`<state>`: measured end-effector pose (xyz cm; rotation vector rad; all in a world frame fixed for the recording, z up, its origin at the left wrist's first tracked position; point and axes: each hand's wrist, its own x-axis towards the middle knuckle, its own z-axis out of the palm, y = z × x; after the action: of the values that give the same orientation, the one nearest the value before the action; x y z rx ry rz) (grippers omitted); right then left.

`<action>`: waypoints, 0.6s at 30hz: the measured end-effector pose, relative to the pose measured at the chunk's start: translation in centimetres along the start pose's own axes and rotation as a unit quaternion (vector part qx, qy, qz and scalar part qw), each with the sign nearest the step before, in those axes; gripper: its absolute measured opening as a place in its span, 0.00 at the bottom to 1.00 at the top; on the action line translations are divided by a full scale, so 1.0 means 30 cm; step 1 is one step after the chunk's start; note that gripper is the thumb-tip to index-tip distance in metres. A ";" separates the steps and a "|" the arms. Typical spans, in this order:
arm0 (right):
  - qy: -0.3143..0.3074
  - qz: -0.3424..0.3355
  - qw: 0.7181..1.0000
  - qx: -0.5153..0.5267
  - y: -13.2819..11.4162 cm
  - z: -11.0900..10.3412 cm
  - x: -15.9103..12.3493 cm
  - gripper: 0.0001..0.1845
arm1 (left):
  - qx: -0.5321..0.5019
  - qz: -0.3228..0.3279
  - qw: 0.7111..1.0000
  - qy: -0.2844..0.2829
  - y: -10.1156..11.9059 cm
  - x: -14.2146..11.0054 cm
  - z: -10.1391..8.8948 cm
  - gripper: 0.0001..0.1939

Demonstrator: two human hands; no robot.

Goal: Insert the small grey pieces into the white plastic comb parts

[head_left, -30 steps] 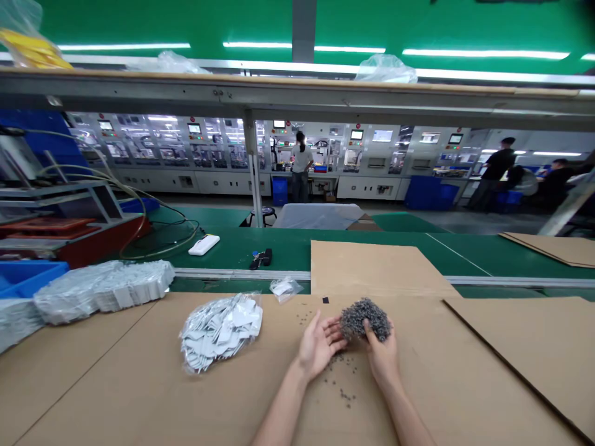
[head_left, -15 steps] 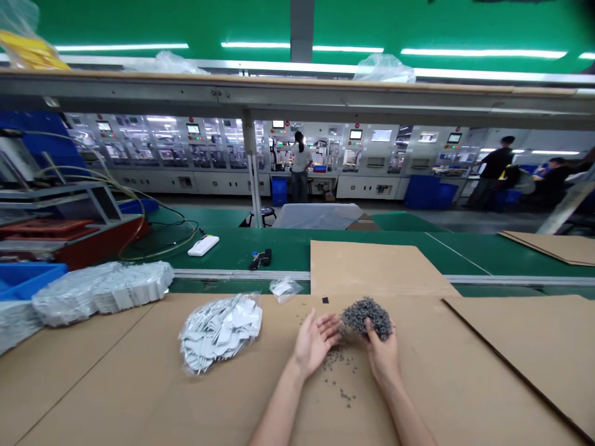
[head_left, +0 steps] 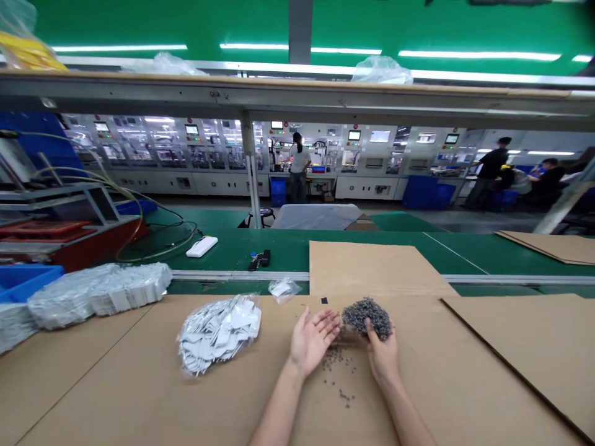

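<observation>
My right hand (head_left: 382, 354) is closed around the right side of a bulging clump of small dark grey parts (head_left: 367, 317), thumb on top. Whether a clear bag encloses the clump I cannot tell. Left of it, my left hand (head_left: 313, 339) is open, palm up and fingers spread, with its fingertips close to the clump. Loose grey parts (head_left: 338, 360) lie scattered on the cardboard (head_left: 223, 406) between and below my hands. A clear bag of flat white pieces (head_left: 219, 334) rests to the left.
Behind my hands lie a small clear bag (head_left: 283, 289), a black square (head_left: 324, 300) and a cardboard sheet (head_left: 372, 266). Stacked white pieces (head_left: 100, 291) and a blue bin (head_left: 32, 282) stand at left. A shelf beam (head_left: 297, 99) crosses overhead. People stand farther back.
My left hand has turned slightly, showing more of its palm. The right hand and its grey clump stay almost still.
</observation>
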<state>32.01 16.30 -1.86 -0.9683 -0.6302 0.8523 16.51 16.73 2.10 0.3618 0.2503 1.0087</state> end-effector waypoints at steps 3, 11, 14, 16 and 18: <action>0.001 -0.001 1.000 -0.016 0.005 -0.002 0.002 0.28 | 0.018 -0.022 1.000 -0.002 0.003 -0.001 0.000 0.24; -0.016 -0.006 1.000 -0.016 0.010 -0.005 0.000 0.27 | 0.061 -0.025 0.998 0.011 0.002 0.006 -0.019 0.23; 0.012 -0.019 0.998 -0.051 0.024 -0.011 0.006 0.28 | 0.037 -0.005 0.999 -0.013 0.005 0.005 -0.020 0.24; 0.008 -0.010 0.999 -0.038 0.027 -0.013 0.008 0.27 | 0.032 0.018 0.999 0.003 0.006 0.003 -0.019 0.23; 0.000 -0.007 0.999 -0.033 0.025 -0.012 0.007 0.27 | 0.054 -0.012 0.998 0.019 0.004 0.003 -0.017 0.23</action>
<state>32.15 16.56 -2.67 -1.0216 -0.6684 0.8231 16.28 16.94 1.67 0.4367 0.3444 0.9807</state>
